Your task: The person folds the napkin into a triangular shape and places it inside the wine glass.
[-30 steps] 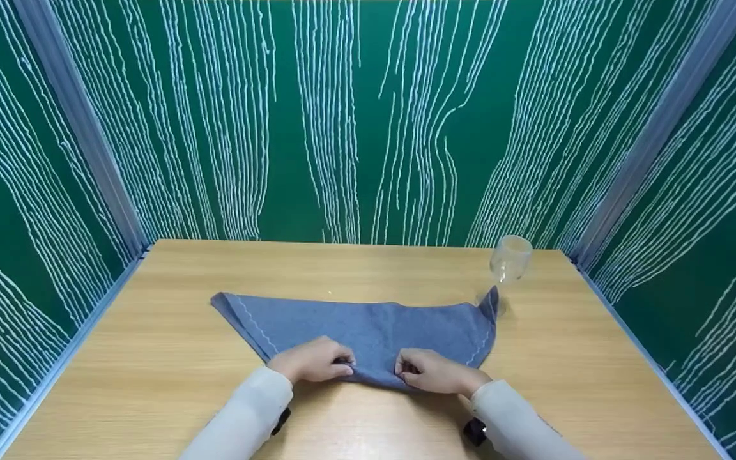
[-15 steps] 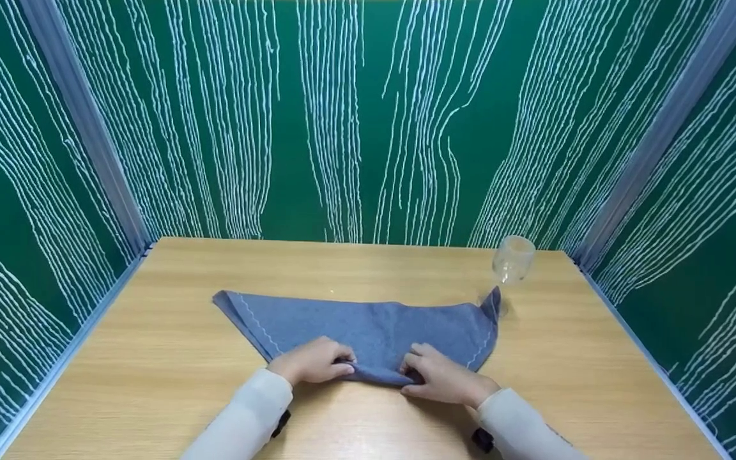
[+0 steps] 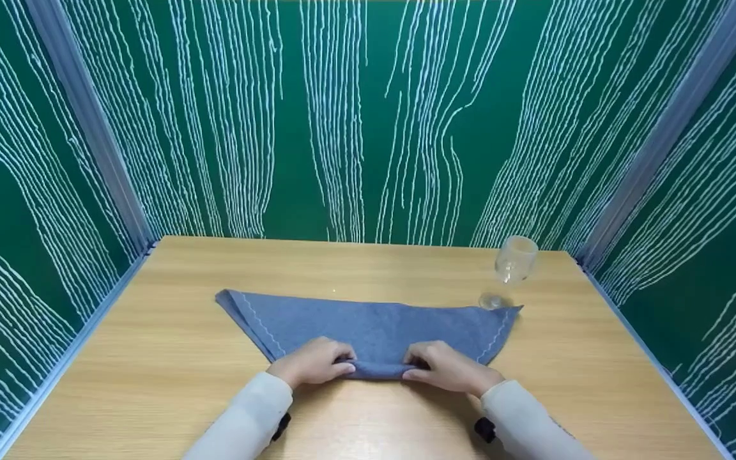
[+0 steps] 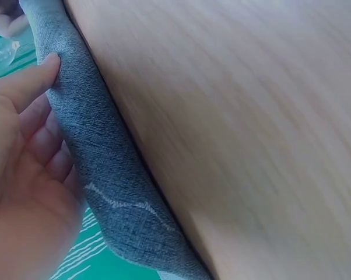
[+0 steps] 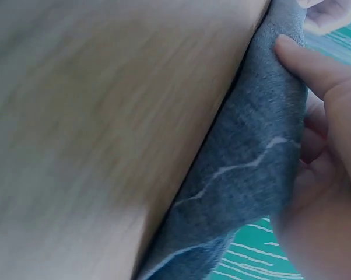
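A blue-grey cloth (image 3: 368, 326) with pale wavy stitching near its ends lies across the table, its near edge turned up into a roll. My left hand (image 3: 318, 360) pinches this rolled edge left of the middle. To the right, my right hand (image 3: 448, 367) pinches the same roll, thumb in front and fingers behind. In the left wrist view the thumb of the left hand (image 4: 30, 151) presses on the roll of cloth (image 4: 97, 128). The right wrist view has the right hand (image 5: 333, 151) with its thumb against the cloth (image 5: 245, 157).
A clear stemmed glass (image 3: 516, 259) stands behind the cloth's right end, its foot close to the cloth. The wooden table (image 3: 119, 358) is bordered at the back and sides by green walls (image 3: 368, 128) with white wavy lines.
My right hand loosened its fingers, then took hold of the rolled edge again slightly further right. The cloth's upturned right corner has dropped flat and outward. The left hand stays in place.
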Motion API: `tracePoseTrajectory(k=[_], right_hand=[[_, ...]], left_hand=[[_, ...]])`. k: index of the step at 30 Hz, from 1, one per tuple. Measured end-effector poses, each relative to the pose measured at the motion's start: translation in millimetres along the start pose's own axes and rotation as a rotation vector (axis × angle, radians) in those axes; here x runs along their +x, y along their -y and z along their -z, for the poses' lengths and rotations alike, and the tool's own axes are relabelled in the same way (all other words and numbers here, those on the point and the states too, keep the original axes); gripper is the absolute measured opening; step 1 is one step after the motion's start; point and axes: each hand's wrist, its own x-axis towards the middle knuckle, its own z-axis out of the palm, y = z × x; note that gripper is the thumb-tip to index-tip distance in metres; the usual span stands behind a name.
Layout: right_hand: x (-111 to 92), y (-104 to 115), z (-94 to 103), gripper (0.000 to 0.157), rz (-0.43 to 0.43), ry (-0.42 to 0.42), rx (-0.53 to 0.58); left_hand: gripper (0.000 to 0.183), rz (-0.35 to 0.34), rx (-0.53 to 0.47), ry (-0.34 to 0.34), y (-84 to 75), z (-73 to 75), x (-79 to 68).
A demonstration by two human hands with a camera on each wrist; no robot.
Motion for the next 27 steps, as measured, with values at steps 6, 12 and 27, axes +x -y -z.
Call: tracePoseTrajectory(k=[6, 12, 27], right_hand=[[1.8, -9.5, -1.9, 0.013, -0.053, -0.008, 0.056], [5.1, -12.1, -1.7, 0.010, -0.101, 0.006, 0.103], [10.2, -20.3, -7.0, 0.004, -0.035, -0.069, -0.021]], left_hand=[[0.018, -0.002, -0.010, -0.020, 2.4, -1.8, 1.1], [0.015, 0.027, -0.024, -0.036, 7.2, -3.5, 3.8], [0.010, 0.132, -0.014, -0.028, 0.5, -6.0, 9.5]])
